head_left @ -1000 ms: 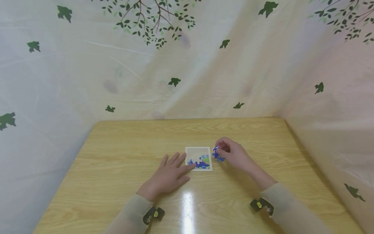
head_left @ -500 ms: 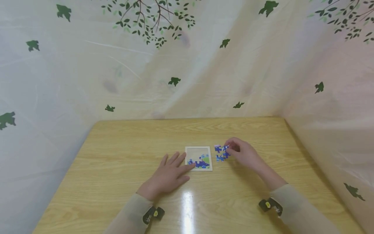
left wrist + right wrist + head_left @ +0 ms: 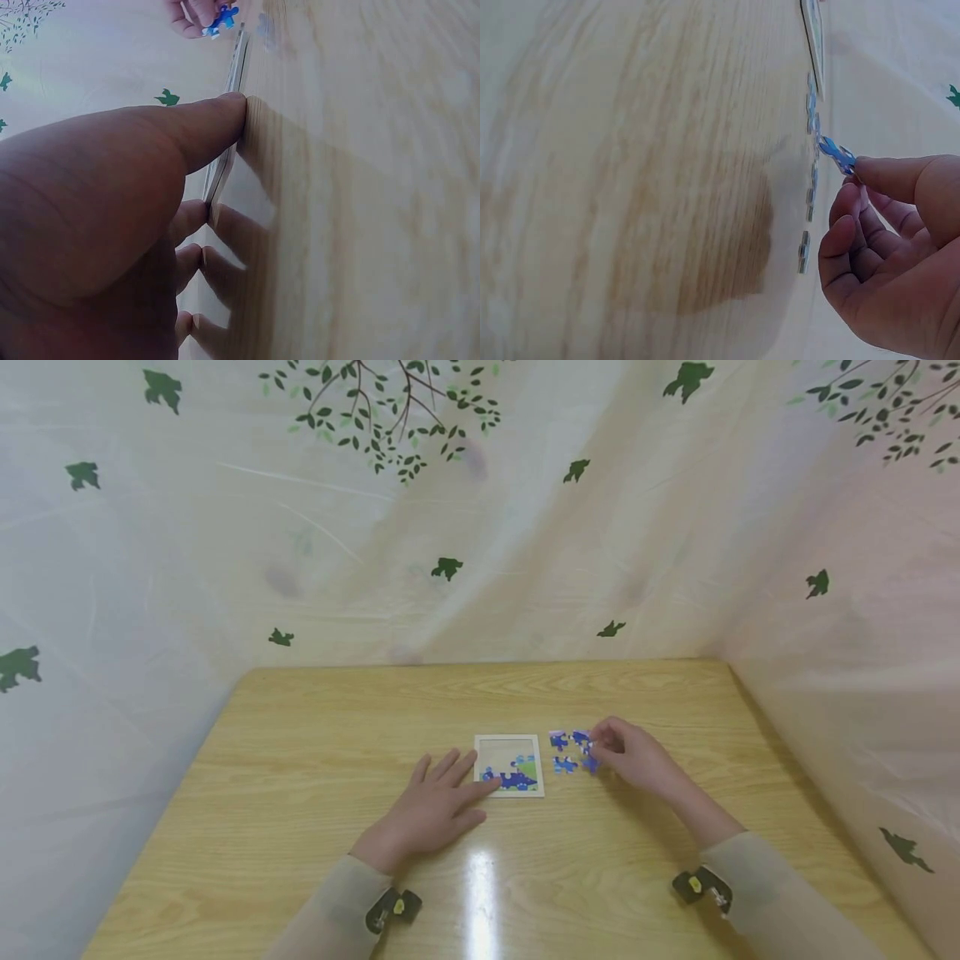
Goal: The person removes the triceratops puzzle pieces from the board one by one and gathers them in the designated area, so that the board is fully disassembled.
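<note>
A white square puzzle frame (image 3: 509, 738) lies mid-table, with blue and green pieces fitted along its bottom and right side. My left hand (image 3: 431, 814) rests flat with spread fingers, its fingertips on the frame's left and lower edge. In the left wrist view the thumb (image 3: 214, 127) presses at the frame's edge (image 3: 225, 169). My right hand (image 3: 633, 756) pinches a blue puzzle piece (image 3: 838, 155) between thumb and index finger, above the table. Several loose puzzle pieces (image 3: 564, 765) lie between the frame and this hand; some are partly hidden by its fingers.
The wooden table (image 3: 337, 718) carries a bright light reflection near its front. A pale curtain (image 3: 360, 552) printed with leaves and branches stands behind and at both sides. In the right wrist view, loose pieces (image 3: 804, 251) lie in a row beside the hand.
My right hand has moved right, away from the frame, with a puzzle piece between its fingers, uncovering more loose pieces. The left hand has stayed in place on the frame.
</note>
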A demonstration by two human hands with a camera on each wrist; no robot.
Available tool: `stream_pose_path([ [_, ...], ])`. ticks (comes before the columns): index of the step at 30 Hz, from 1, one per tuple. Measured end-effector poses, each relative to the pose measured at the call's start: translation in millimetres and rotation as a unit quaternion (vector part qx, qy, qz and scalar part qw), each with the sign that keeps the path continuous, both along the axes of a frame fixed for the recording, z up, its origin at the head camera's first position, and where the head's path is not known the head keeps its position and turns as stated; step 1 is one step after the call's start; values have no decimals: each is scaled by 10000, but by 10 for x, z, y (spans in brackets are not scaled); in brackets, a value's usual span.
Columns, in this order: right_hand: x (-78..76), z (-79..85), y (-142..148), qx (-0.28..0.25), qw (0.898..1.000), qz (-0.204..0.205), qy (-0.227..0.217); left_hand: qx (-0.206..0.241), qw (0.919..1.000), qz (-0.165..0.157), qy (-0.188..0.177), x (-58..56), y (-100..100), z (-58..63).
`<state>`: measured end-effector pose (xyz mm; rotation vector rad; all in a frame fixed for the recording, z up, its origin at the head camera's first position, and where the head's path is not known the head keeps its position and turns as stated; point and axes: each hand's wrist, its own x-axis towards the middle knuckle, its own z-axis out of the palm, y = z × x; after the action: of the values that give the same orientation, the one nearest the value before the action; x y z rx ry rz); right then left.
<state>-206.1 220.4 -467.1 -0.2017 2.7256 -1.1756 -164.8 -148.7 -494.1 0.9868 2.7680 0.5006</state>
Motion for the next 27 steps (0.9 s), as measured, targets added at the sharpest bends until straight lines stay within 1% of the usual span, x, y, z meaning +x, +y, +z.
stream_pose_path([
  [2, -7, -16, 6, -50, 9999, -2, -113, -10, 10000, 4, 6, -1, 1, 2],
  [5, -17, -43, 16, -39, 9998, 35, -171, -27, 10000, 18, 19, -3, 4, 3],
  [12, -15, -67, 17, 299, 9995, 60, 57, -4, 10000, 29, -1, 1, 6, 1],
  [18, 0, -89, 20, 559, 9984, 35, 105, -1, 10000, 32, -3, -3, 5, -8],
  [27, -22, -121, 13, 965, 9953, -39, 111, -2, 10000, 65, -43, -2, 10, -10],
])
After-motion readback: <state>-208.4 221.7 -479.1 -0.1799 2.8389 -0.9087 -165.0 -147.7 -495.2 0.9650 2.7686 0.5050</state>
